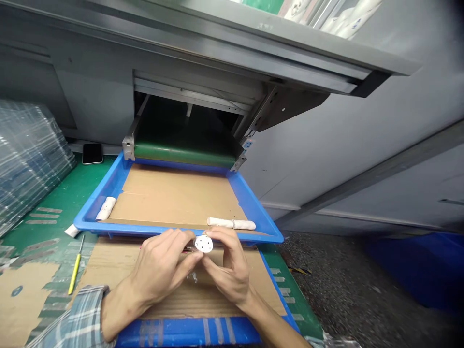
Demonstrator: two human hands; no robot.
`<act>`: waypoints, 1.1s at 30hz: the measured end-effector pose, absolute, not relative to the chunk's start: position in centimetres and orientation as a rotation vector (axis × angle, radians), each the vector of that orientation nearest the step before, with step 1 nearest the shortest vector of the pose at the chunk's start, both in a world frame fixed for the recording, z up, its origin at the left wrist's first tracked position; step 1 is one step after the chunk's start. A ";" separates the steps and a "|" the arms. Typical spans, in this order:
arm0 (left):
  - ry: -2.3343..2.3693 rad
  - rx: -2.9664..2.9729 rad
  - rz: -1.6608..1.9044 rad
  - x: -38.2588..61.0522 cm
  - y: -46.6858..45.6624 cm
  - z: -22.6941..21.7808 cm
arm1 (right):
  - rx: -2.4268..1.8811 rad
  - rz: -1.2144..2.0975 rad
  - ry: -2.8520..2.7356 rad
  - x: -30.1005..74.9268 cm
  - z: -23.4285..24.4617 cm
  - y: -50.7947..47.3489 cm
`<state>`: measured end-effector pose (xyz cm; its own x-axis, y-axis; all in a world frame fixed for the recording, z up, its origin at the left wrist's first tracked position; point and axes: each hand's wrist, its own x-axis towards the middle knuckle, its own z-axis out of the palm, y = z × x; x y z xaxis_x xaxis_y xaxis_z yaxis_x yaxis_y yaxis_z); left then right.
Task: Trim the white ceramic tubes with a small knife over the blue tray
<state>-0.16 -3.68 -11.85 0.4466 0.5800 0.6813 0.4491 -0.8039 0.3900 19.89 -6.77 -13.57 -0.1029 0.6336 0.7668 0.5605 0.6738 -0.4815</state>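
My left hand (161,268) and my right hand (228,266) meet over a cardboard sheet (181,297) at the table's front. Together their fingertips pinch a small white round disc with several tiny holes (203,243), its face turned up toward me. A thin red-tipped object lies partly hidden under my left fingers. Just behind the hands stands a blue tray (94,198) lined with cardboard. In it lie a white cylindrical piece (232,224) near the front right and another white piece (106,209) at the left.
A machine opening with a green conveyor belt (183,155) feeds into the tray's far edge. A yellow-handled tool (75,271) lies on the green table at left. Stacked clear plastic trays (29,159) and a dark phone (92,153) sit farther left. A blue bin (420,270) stands on the floor at right.
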 end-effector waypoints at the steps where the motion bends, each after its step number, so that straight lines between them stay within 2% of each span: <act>1: 0.902 2.546 1.305 -0.1 -3.7 -11.9 | -0.956 0.087 -1.771 19.9 -13.6 -6.8; 15: 0.867 2.618 1.336 -0.2 -3.7 -12.2 | -0.905 0.097 -1.800 20.2 -13.7 -7.0; 33: 0.839 2.480 1.261 -0.6 -3.4 -11.5 | -0.968 -0.046 -1.820 20.1 -12.3 -6.7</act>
